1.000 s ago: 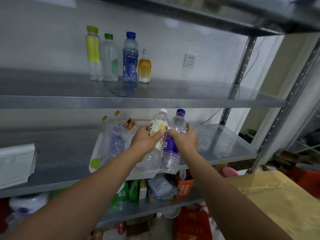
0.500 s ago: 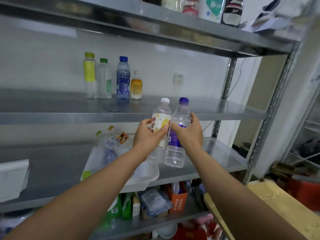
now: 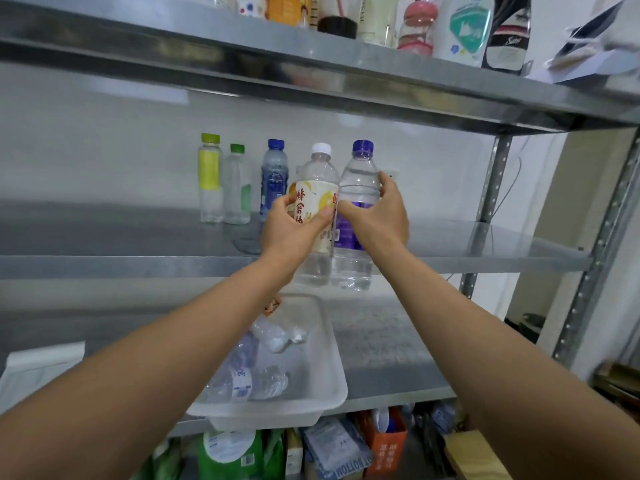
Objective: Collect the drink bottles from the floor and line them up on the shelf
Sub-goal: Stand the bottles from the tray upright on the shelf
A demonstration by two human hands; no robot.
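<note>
Both bottles are held upright and side by side, touching, just in front of the front edge of the middle shelf (image 3: 138, 266), their bases showing below that edge. The left hand (image 3: 294, 232) has its grip closed round the label of the white-capped bottle (image 3: 320, 169); the right hand (image 3: 379, 220) has its grip wrapped round the purple-capped bottle (image 3: 358, 183). At the back of the shelf, left of the held pair, stand a yellow-labelled bottle (image 3: 209, 178), a green-capped bottle (image 3: 238, 190) and a blue bottle (image 3: 274, 178) in a row. Below the shelf, a white tray (image 3: 323, 386) holds more bottles lying down (image 3: 247, 375).
</note>
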